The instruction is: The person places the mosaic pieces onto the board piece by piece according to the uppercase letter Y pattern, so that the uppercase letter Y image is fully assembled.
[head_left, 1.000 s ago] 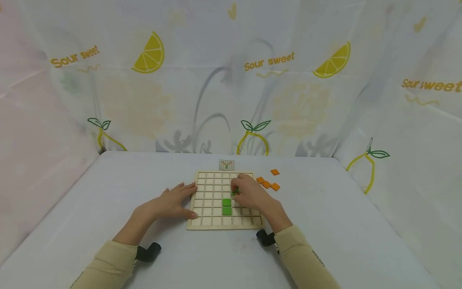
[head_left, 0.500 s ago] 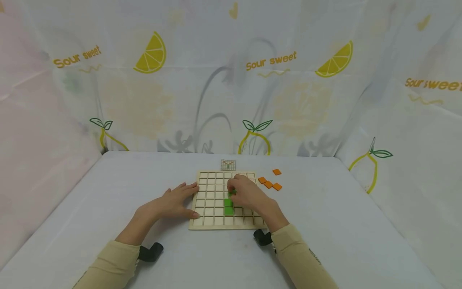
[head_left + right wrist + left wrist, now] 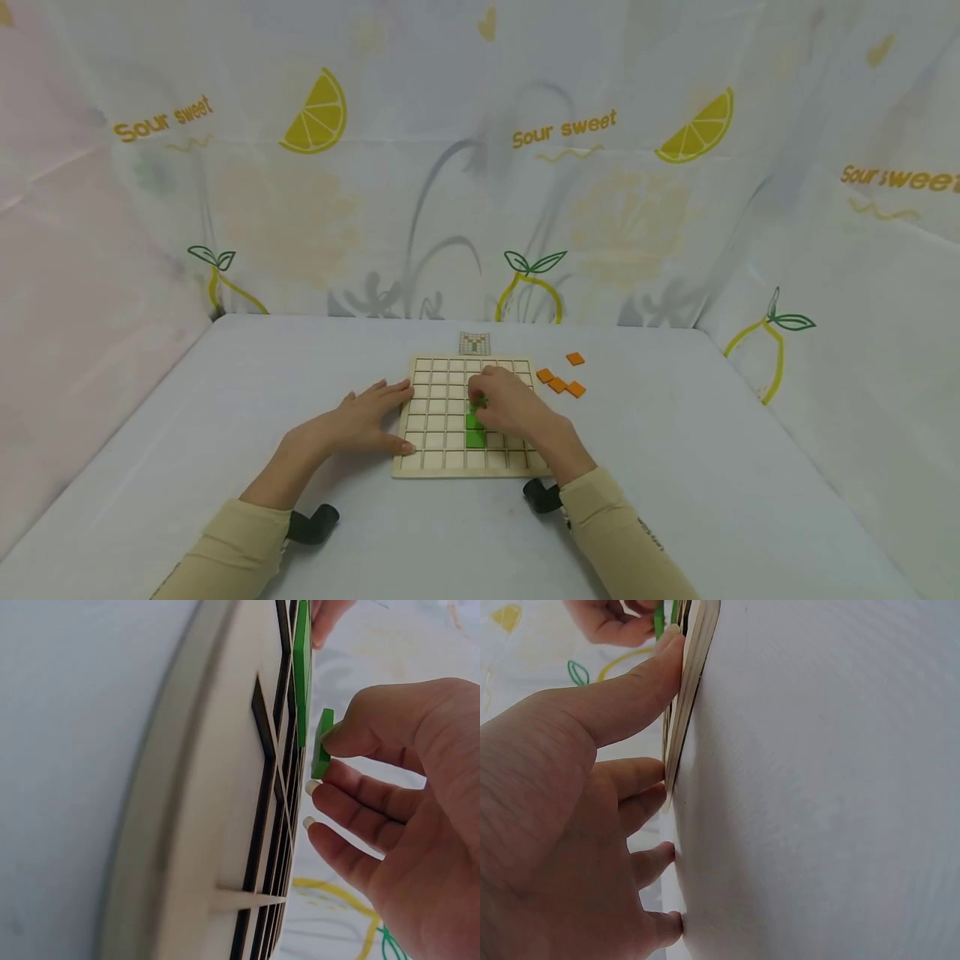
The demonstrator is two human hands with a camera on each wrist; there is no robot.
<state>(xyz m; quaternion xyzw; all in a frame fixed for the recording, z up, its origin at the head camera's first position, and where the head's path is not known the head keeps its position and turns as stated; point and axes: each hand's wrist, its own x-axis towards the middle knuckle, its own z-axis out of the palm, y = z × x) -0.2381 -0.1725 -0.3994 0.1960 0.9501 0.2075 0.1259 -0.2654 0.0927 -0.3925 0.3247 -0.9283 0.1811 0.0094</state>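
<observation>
While our left hand (image 3: pixel 352 423) lies spread against the board (image 3: pixel 465 473), our right hand (image 3: pixel 512 402) pinches a green tile (image 3: pixel 321 755) just above it; this looks like the placing step, so next we'd need to line it up, then lower it.

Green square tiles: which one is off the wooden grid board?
The green square tile pinched by the right hand; the other two lie flat in the board.
</observation>
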